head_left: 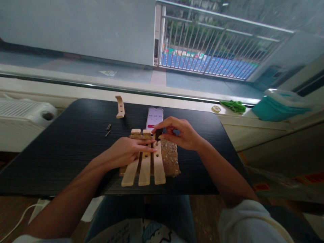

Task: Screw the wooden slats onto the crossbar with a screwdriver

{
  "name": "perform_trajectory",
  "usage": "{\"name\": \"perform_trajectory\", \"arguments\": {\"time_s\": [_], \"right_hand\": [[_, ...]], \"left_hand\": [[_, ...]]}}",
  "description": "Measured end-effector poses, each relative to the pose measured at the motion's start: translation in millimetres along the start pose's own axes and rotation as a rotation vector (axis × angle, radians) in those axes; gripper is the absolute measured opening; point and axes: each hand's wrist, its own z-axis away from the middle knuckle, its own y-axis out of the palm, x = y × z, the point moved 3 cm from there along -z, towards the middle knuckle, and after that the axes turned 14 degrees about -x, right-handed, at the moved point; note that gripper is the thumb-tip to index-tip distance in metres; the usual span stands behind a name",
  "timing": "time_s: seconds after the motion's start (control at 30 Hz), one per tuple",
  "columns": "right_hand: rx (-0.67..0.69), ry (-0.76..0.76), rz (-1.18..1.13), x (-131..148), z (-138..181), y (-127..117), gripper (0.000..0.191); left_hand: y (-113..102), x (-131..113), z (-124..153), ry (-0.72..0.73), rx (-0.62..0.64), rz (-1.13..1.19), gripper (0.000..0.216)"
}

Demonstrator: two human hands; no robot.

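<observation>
Three curved pale wooden pieces [144,172] with round holes lie side by side across a speckled brown block [170,158]. My left hand [128,150] rests flat on them, its fingers stretched to the right-hand piece. At the far end of that piece, my right hand [181,133] is bent into a pinch. Whatever sits between its thumb and forefinger is dark and small, and I cannot make it out. A similar wooden piece [120,107] lies apart at the back left. Small metal pins or screws [108,131] lie left of my left hand.
A phone [155,116] with a running timer lies behind the block on the black table [63,145]. On the windowsill are a tape roll [216,108], a green cloth [234,106] and a teal container [275,106]. A white radiator [22,114] stands at left.
</observation>
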Motion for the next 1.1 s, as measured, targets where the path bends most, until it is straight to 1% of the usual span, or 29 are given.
{"name": "perform_trajectory", "arguments": {"time_s": [0.2,0.4,0.9,1.1], "right_hand": [[-0.096,-0.056,0.089,-4.8,2.9,-0.7,0.023],[-0.143,-0.093,0.154,-6.5,4.2,-1.2,0.025],[-0.172,-0.002,0.167,-6.1,4.2,3.0,0.029],[-0.208,-0.126,0.155,-7.2,4.9,4.4,0.025]], "left_hand": [[2.9,2.4,0.4,-0.011,0.012,-0.009,0.057],[2.9,1.9,0.9,0.016,0.003,-0.011,0.059],[3.6,3.4,1.5,0.011,-0.015,-0.001,0.060],[4.6,4.1,1.6,-0.001,-0.016,0.033,0.063]]}}
